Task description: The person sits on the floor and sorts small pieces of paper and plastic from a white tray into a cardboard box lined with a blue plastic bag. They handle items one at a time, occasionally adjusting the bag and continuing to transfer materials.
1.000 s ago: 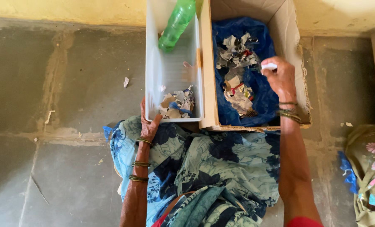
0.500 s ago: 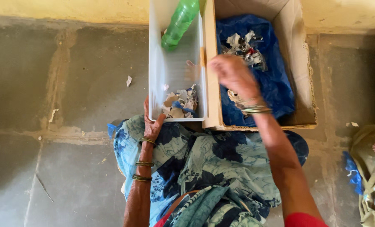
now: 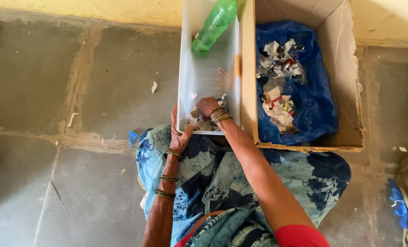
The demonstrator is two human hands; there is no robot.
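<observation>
Now right hand [image 3: 208, 106] in white tub [image 3: 185, 55].

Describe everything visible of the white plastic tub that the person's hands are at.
The white rectangular plastic tub sits on the grey stone floor, long side against the brown cardboard box. Its walls look thin and translucent, open on top. A green plastic bottle lies tilted at its far end; torn paper scraps collect at the near end. The left hand grips its near rim, and the right hand reaches inside among the scraps.
</observation>
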